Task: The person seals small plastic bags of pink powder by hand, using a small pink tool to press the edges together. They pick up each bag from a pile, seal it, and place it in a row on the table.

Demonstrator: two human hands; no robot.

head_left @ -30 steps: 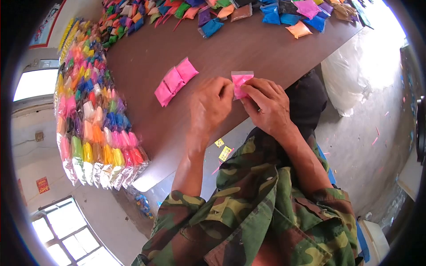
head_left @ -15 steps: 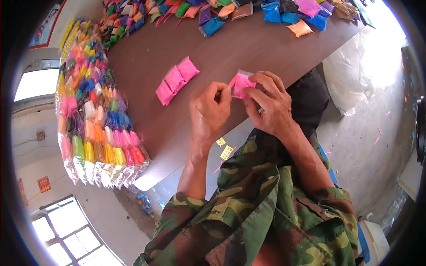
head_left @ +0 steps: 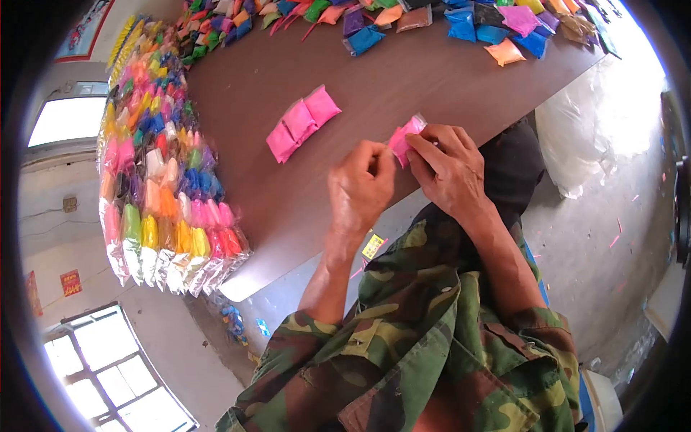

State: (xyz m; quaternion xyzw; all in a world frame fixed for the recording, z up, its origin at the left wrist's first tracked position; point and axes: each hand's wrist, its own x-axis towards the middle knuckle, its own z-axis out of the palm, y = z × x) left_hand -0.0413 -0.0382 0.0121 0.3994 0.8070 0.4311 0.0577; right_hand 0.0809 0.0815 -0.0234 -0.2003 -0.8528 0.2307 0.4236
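Observation:
A small pink packet [head_left: 404,141] is held above the table's near edge by my right hand [head_left: 450,167], its thumb and fingers pinching the packet's right side. My left hand [head_left: 361,183] is closed beside the packet's left edge; whatever its fingertips pinch is hidden. Farther left, a joined row of pink packets [head_left: 302,124] lies flat on the brown table [head_left: 252,93], touched by neither hand.
Bagged packets in many colours [head_left: 162,173] are stacked along the table's left side. Loose coloured packets [head_left: 461,25] lie across the far edge. A large white plastic bag [head_left: 576,137] stands on the floor at the right. A yellow piece [head_left: 373,246] lies below the table.
The whole view has shifted, so the table items appear farther right. Between my hands, the pink packet has tilted, and my right fingers now cover more of its right side.

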